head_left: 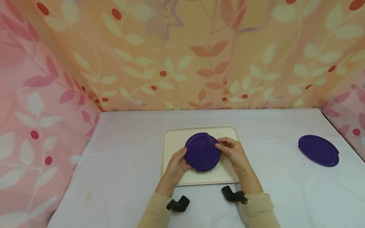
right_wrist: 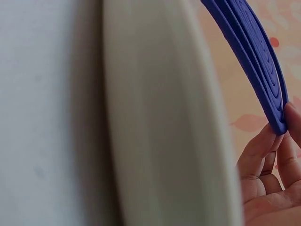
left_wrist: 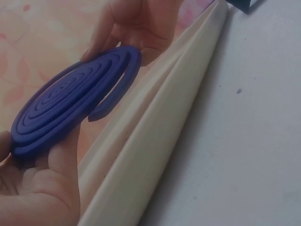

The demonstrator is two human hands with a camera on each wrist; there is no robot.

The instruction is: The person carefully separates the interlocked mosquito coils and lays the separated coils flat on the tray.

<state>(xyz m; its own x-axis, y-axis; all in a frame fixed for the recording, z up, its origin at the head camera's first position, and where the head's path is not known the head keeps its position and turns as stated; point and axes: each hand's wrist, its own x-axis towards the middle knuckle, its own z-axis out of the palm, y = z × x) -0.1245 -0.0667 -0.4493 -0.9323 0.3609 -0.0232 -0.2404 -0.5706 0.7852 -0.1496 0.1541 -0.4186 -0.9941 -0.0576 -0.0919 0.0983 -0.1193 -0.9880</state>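
A purple spiral mosquito coil [head_left: 202, 152] is held up over the cream tray [head_left: 174, 134]. My left hand [head_left: 176, 167] grips its left edge, the thumb at the rim and the other fingers partly hidden beneath. On the opposite side my right hand [head_left: 234, 154] pinches the rim between thumb and fingers. A narrow gap shows inside the outer ring along the top and right. In the left wrist view, one end of the coil [left_wrist: 61, 96] stands apart from the inner rings. The right wrist view catches the coil [right_wrist: 256, 56] nearly edge-on between thumb and fingers.
A second purple coil [head_left: 318, 150] lies flat on the white-covered table [head_left: 122, 158] at the right. Dark crumbs dot the tray. Black wrist cameras [head_left: 178, 204] sit near both cuffs. Patterned cloth [head_left: 171, 57] walls the back and sides.
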